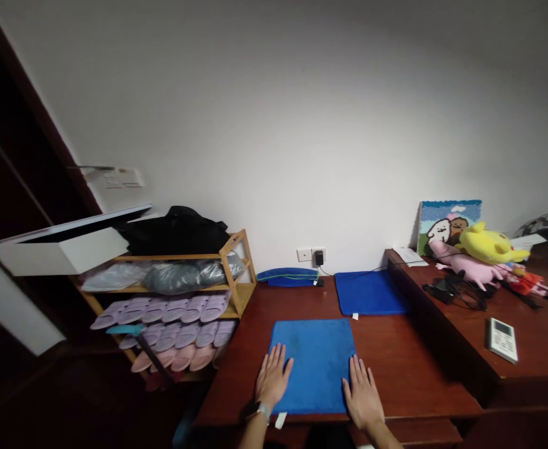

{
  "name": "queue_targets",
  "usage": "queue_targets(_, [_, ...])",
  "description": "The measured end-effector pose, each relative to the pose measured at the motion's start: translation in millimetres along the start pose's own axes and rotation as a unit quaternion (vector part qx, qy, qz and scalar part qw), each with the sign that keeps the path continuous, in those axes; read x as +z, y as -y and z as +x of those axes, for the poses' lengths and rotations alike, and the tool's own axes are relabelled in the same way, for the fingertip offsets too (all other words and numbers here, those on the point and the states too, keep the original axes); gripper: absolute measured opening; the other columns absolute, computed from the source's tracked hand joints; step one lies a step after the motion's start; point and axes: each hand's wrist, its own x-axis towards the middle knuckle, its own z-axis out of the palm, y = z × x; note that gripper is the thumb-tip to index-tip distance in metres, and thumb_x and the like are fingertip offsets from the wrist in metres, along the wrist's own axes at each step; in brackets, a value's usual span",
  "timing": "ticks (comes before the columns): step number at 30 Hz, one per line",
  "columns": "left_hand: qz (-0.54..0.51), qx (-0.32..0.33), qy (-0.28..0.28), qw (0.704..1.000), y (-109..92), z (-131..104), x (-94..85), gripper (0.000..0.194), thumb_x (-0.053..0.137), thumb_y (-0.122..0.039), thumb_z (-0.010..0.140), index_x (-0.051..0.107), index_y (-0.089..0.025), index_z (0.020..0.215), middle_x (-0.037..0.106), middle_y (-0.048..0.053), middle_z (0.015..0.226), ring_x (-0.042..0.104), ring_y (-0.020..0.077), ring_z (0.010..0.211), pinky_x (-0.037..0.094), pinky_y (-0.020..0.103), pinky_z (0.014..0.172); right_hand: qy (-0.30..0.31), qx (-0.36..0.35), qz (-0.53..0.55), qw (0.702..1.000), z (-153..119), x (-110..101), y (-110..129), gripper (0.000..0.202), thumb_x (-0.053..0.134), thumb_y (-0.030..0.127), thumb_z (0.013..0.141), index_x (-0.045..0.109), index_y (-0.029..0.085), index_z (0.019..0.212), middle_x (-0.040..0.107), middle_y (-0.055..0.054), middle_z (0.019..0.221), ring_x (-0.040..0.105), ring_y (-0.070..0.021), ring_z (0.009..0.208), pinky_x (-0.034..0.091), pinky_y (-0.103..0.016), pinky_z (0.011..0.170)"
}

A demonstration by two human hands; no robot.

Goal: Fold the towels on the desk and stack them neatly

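While left hand (274,377) and right hand (363,396) rest at its side edges, thumbs apart from fingers, the blue cloth (318,368) lies spread before the wall socket (304,255). Flattening looks complete; anything left cannot be judged.

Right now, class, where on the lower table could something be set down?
Bare wood on the lower table shows between the right hand and raised desk, and between the front cloth and folded cloth. The desk's back is crowded: picture, yellow toy, pink toy, cables.
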Motion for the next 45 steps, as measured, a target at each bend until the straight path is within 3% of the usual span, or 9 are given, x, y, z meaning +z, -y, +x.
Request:
queue_targets(4, [-0.001,-0.015,-0.024,1.000,33.6,-8.2,-1.2,0.078,0.016,-0.064,0.102,0.028,-0.014,0.161,0.024,0.008,0.168,0.024,0.0256,0.156,0.023,0.048,0.127,0.009,-0.002,-0.001,1.000,2.0,5.6,-4.4,0.078,0.016,0.058,0.100,0.019,0.010,0.161,0.014,-0.004,0.169,0.012,-0.0236,0.158,0.011,-0.044,0.129])
queue_targets(9, [-0.002,-0.006,-0.044,0.999,32.6,-6.8,10.1,0.079,0.016,-0.065,0.102,0.031,-0.013,0.160,0.027,0.009,0.167,0.025,0.0259,0.155,0.024,0.047,0.127,0.023,0.012,0.009,1.000,23.3,-5.4,-6.7,0.079,0.011,0.060,0.100,0.019,0.013,0.162,0.016,-0.002,0.170,0.017,-0.0213,0.157,0.018,-0.040,0.128])
queue_targets(16, [0.000,-0.005,-0.054,0.999,38.3,-6.3,15.6,0.075,0.018,-0.063,0.103,0.029,-0.017,0.161,0.026,0.007,0.168,0.026,0.0255,0.155,0.026,0.047,0.127,0.020,-0.008,-0.016,1.000,67.4,-15.9,-2.3,0.072,0.014,0.050,0.101,0.020,0.011,0.162,0.016,-0.003,0.170,0.012,-0.0211,0.158,0.010,-0.040,0.129])
queue_targets(28, [0.014,-0.022,0.002,1.000,40.0,1.5,5.8,0.074,0.021,-0.062,0.103,0.028,-0.018,0.161,0.026,0.008,0.168,0.025,0.0271,0.155,0.026,0.049,0.126,0.006,0.001,0.012,1.000,71.0,-4.7,-4.5,0.071,0.014,0.047,0.101,0.021,0.011,0.162,0.016,-0.004,0.170,0.012,-0.0209,0.158,0.008,-0.041,0.129])
queue_targets(32, [0.029,-0.040,-0.021,0.999,8.9,15.2,-4.5,0.074,0.016,-0.057,0.104,0.031,-0.009,0.159,0.027,0.012,0.167,0.023,0.0265,0.156,0.021,0.048,0.128,0.003,0.000,0.021,1.000,73.0,-3.0,-5.0,0.071,0.015,0.047,0.101,0.019,0.011,0.162,0.015,-0.003,0.170,0.011,-0.0207,0.158,0.007,-0.041,0.129])
queue_targets(37, [-0.025,0.158,-0.017,0.987,-88.8,33.4,11.3,0.067,0.014,-0.054,0.106,0.025,-0.018,0.162,0.027,0.006,0.169,0.023,0.0219,0.156,0.022,0.044,0.128,0.012,0.000,0.017,1.000,71.6,-6.5,-4.7,0.070,0.015,0.046,0.101,0.019,0.010,0.161,0.014,-0.003,0.170,0.011,-0.0209,0.158,0.007,-0.041,0.129])
queue_targets(40, [-0.054,0.202,0.008,0.978,-134.5,38.9,32.6,0.064,0.013,-0.049,0.106,0.017,-0.020,0.163,0.025,0.006,0.169,0.022,0.0221,0.156,0.023,0.046,0.128,0.013,-0.008,0.014,1.000,70.4,-9.2,-4.7,0.070,0.016,0.045,0.101,0.021,0.011,0.161,0.015,-0.003,0.170,0.011,-0.0213,0.158,0.007,-0.042,0.129])
queue_targets(42, [-0.062,0.198,0.014,0.978,-144.2,40.4,42.1,0.062,0.012,-0.047,0.106,0.014,-0.022,0.163,0.024,0.005,0.169,0.021,0.0219,0.156,0.022,0.047,0.129,0.012,-0.011,0.017,1.000,70.0,-9.9,-4.7,0.069,0.017,0.044,0.100,0.022,0.011,0.161,0.016,-0.004,0.169,0.011,-0.0215,0.158,0.007,-0.042,0.129])
queue_targets(45, [-0.052,0.165,0.015,0.985,-124.4,41.1,42.1,0.063,0.012,-0.049,0.106,0.016,-0.022,0.163,0.023,0.004,0.169,0.019,0.0218,0.157,0.021,0.047,0.129,0.009,-0.006,0.017,1.000,70.2,-9.2,-5.0,0.070,0.015,0.045,0.101,0.022,0.011,0.161,0.017,-0.004,0.169,0.012,-0.0214,0.158,0.008,-0.042,0.129])
